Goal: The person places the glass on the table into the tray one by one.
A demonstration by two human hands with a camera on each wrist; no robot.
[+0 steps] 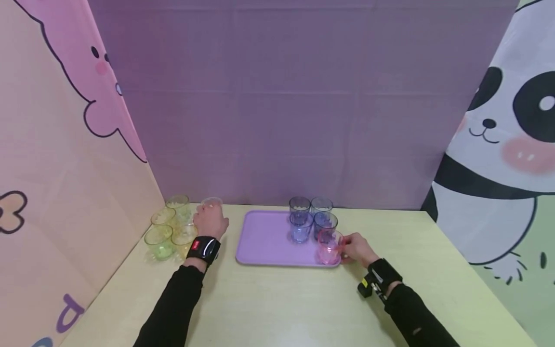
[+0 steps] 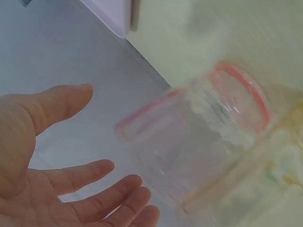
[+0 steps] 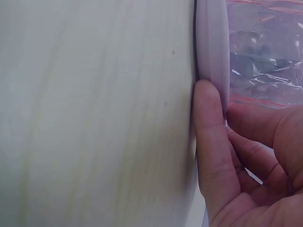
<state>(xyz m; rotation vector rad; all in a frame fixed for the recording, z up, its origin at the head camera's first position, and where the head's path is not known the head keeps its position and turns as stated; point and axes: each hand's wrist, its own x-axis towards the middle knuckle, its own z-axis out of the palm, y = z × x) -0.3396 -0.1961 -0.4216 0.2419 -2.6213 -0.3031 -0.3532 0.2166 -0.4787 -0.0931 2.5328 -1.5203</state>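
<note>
My right hand (image 1: pixel 357 248) pinches the rim of a purple tray (image 1: pixel 262 243) at its near right corner. In the right wrist view one finger lies along the outside of the tray rim (image 3: pixel 212 47), and the thumb is inside it, right beside a pink glass (image 1: pixel 328 250). That glass stands upright in the corner of the tray. At the back left, my left hand (image 1: pixel 211 222) is spread, with thumb and fingers apart. A clear glass with a pinkish rim (image 2: pixel 189 142) stands just beyond its fingertips, nothing between them.
Several blue and grey glasses (image 1: pixel 300 231) stand grouped on the tray's right half. Left of my left hand are several green and yellow glasses (image 1: pixel 159 246) by the left wall. A purple backdrop (image 1: pixel 277 106) rises behind the pale wooden table (image 1: pixel 269 303).
</note>
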